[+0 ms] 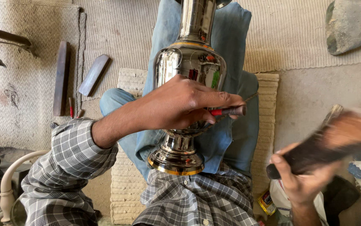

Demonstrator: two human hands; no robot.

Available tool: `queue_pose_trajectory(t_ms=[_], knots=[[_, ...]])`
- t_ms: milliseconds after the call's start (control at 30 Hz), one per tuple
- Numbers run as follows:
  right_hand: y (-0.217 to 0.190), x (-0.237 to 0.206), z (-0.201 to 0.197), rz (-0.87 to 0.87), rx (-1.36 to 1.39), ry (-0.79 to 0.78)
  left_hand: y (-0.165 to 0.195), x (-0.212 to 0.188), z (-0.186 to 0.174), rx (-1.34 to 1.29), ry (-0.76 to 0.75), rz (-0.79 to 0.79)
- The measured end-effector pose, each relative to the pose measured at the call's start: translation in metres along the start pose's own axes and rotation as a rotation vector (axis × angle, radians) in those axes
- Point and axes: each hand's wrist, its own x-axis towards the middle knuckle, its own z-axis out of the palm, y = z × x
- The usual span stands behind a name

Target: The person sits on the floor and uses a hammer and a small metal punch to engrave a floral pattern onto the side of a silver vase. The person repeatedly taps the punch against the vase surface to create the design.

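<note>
The checked shirt (197,201) of the person is closest to the view, and just above it the gold-rimmed foot of a shiny metal vase (188,71) lies along the lap, on the blue jeans (230,138). The left hand (180,104) rests on the belly of the vase, its grip pressed around a thin chisel with red handle (228,111) whose tip touches the metal. The right hand (304,180) is closed on a dark wooden mallet (335,140), blurred and lifted beside the vase. I see no engraved lines on the polished surface, so I judge the work is only at its beginning.
</note>
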Motion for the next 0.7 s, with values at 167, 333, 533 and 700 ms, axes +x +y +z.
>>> queue_pose_trajectory(t_ms=[167, 333, 533, 700], knots=[[-0.017, 0.010, 0.007, -0.033, 0.116, 0.109, 0.001, 0.002, 0.000, -0.026, -0.048, 0.037], [-0.003, 0.019, 0.005, -0.139, -0.365, -0.138, 0.002, 0.007, 0.000, -0.001, -0.148, 0.004], [0.010, 0.011, 0.004, -0.052, -0.443, -0.139, 0.007, 0.002, 0.003, 0.070, -0.053, 0.014], [0.013, 0.020, -0.004, -0.098, -0.372, -0.145, 0.007, -0.006, 0.008, 0.097, -0.004, 0.009]])
